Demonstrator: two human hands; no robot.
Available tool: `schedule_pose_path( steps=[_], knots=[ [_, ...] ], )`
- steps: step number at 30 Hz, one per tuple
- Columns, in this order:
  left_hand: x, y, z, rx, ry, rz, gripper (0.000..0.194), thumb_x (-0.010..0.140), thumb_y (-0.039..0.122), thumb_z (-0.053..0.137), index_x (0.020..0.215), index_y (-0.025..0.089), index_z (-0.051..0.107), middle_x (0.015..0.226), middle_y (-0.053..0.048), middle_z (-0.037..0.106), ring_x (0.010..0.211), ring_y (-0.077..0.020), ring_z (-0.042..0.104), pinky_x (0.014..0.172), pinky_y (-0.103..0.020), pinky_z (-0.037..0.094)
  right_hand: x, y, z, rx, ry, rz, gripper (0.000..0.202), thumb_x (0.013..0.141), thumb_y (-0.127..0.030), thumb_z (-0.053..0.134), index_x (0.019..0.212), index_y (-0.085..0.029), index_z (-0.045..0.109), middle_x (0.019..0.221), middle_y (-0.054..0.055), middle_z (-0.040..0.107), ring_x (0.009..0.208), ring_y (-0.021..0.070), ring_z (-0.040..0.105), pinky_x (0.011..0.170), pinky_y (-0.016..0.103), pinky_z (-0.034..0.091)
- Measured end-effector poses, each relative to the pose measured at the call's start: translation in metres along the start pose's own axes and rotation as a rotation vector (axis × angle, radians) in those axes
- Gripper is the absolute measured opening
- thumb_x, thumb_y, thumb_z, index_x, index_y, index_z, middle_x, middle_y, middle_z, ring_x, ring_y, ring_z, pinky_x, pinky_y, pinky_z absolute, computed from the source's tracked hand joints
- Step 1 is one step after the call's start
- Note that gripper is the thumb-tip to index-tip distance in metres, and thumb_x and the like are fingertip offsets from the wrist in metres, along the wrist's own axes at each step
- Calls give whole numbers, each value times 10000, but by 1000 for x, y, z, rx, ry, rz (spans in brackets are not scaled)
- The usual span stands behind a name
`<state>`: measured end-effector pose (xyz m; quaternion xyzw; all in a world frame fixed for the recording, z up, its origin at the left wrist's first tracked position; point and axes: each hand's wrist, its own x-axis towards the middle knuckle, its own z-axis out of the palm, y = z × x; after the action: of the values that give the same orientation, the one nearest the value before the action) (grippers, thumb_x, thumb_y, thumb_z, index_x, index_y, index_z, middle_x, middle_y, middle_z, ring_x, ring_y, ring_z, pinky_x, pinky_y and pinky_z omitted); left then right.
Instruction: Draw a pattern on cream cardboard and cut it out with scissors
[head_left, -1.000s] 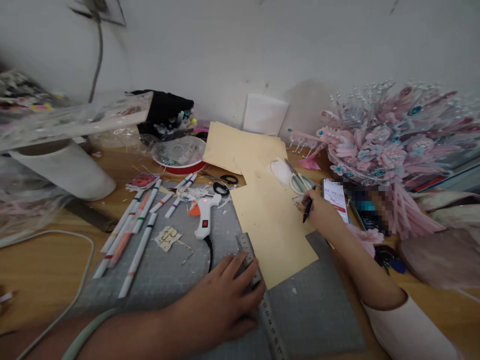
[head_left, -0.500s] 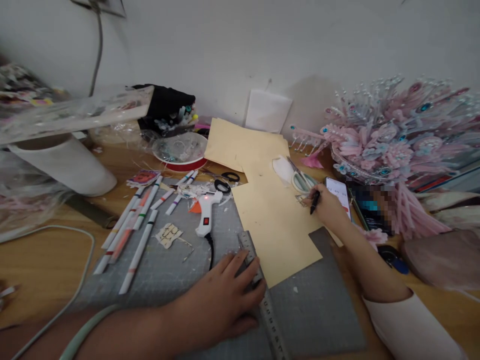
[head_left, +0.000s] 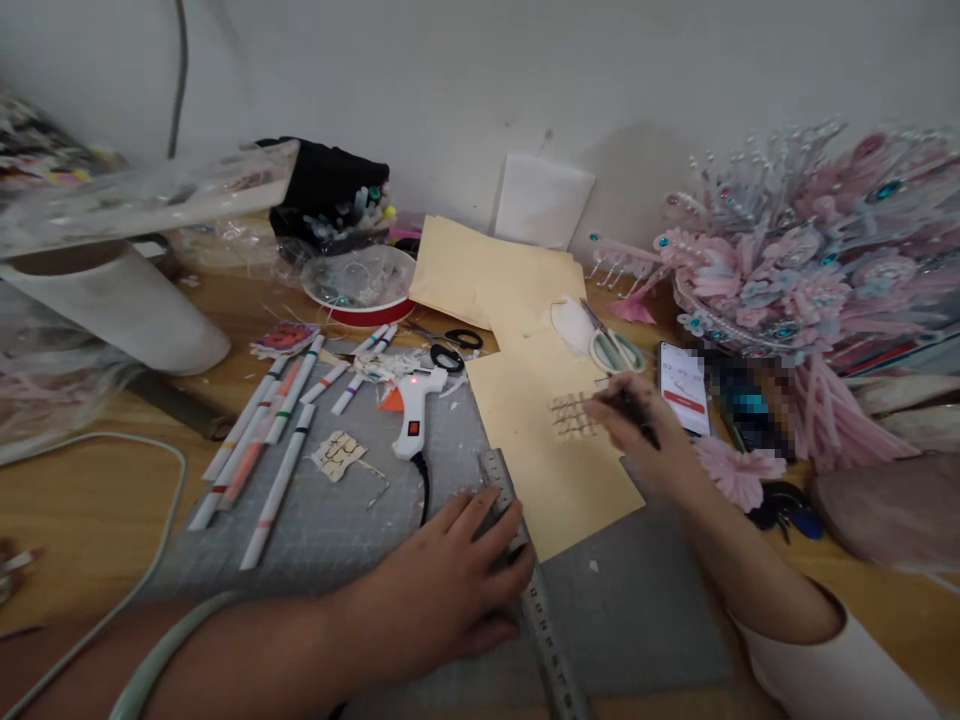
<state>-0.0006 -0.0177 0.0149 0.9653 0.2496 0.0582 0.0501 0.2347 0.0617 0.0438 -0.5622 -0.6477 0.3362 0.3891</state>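
My left hand (head_left: 465, 575) lies flat with its fingers spread over a metal ruler (head_left: 551, 640), on the grey cutting mat (head_left: 630, 620). My right hand (head_left: 649, 430) is closed, with a dark pen (head_left: 634, 415) in it. Its fingertips also pinch a small pale paper piece (head_left: 574, 415) marked with dark lines; motion blurs it. Below that piece is a yellow card sheet (head_left: 517, 400). Scissors with pale green handles (head_left: 616, 352) lie just beyond my right hand. A similar marked paper cutout (head_left: 337, 455) sits on the mat.
A white glue gun (head_left: 411, 420) with a lit red light stands left of the card. Several markers (head_left: 277, 490) lie at left. More yellow sheets (head_left: 487, 270) and black-handled scissors (head_left: 450, 355) are farther back. A phone (head_left: 682, 390) and a pink beaded headdress (head_left: 795, 260) are at right.
My right hand has come away from the pale-handled scissors and toward me, bringing the marked paper piece into view over the card. My left hand stays on the ruler. The view has shifted slightly.
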Motion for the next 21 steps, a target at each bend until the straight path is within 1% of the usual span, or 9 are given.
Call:
schedule_pose_path(
  steps=[2, 3, 5, 7, 11, 16, 21],
  knots=[
    [0, 0, 1, -3, 7, -1, 470, 858, 512, 459, 1218, 210, 457, 1306, -133, 429, 1163, -362, 410, 887, -485, 402, -7, 1, 17, 1, -113, 47, 186, 743, -295, 596, 759, -219, 427, 710, -19, 513, 618, 121, 480, 575, 247, 385],
    [0, 0, 1, -4, 10, 0, 468, 858, 510, 461, 1217, 210, 457, 1303, -132, 430, 1165, -363, 407, 889, -487, 400, -10, 2, 24, -3, -146, 66, 193, 738, -293, 603, 748, -217, 426, 695, -24, 510, 604, 117, 471, 568, 245, 379],
    [0, 0, 2, -3, 12, 1, 468, 851, 509, 475, 1209, 207, 463, 1295, -131, 436, 1166, -365, 403, 891, -489, 397, -13, 8, 36, -4, -187, 75, 187, 741, -286, 600, 745, -216, 426, 683, -31, 503, 596, 114, 464, 564, 243, 373],
    [-1, 0, 2, 0, 13, -2, 469, 847, 511, 482, 1203, 206, 468, 1294, -129, 438, 1168, -364, 400, 896, -491, 392, -15, 14, 42, 1, -205, 68, 173, 753, -281, 585, 757, -216, 426, 692, -30, 509, 614, 118, 479, 580, 245, 383],
    [-2, 0, 3, 1, 20, -2, 472, 844, 513, 485, 1206, 211, 466, 1294, -125, 440, 1170, -359, 399, 899, -487, 386, -15, 18, 45, -61, -204, 49, 147, 772, -266, 559, 773, -215, 421, 691, -25, 528, 635, 125, 503, 603, 250, 395],
    [-1, 0, 4, 10, 28, 1, 473, 844, 516, 484, 1199, 204, 471, 1294, -135, 436, 1160, -356, 408, 892, -478, 389, -15, 13, 44, -145, -218, 41, 127, 778, -245, 533, 772, -215, 411, 653, -34, 522, 577, 113, 477, 552, 234, 367],
    [-1, -1, 3, 18, 34, 9, 465, 842, 513, 486, 1186, 200, 479, 1282, -140, 449, 1150, -360, 420, 880, -483, 401, -16, 14, 44, -227, -240, 30, 115, 795, -258, 520, 788, -216, 412, 640, -40, 516, 544, 105, 455, 527, 228, 351]
  ],
)
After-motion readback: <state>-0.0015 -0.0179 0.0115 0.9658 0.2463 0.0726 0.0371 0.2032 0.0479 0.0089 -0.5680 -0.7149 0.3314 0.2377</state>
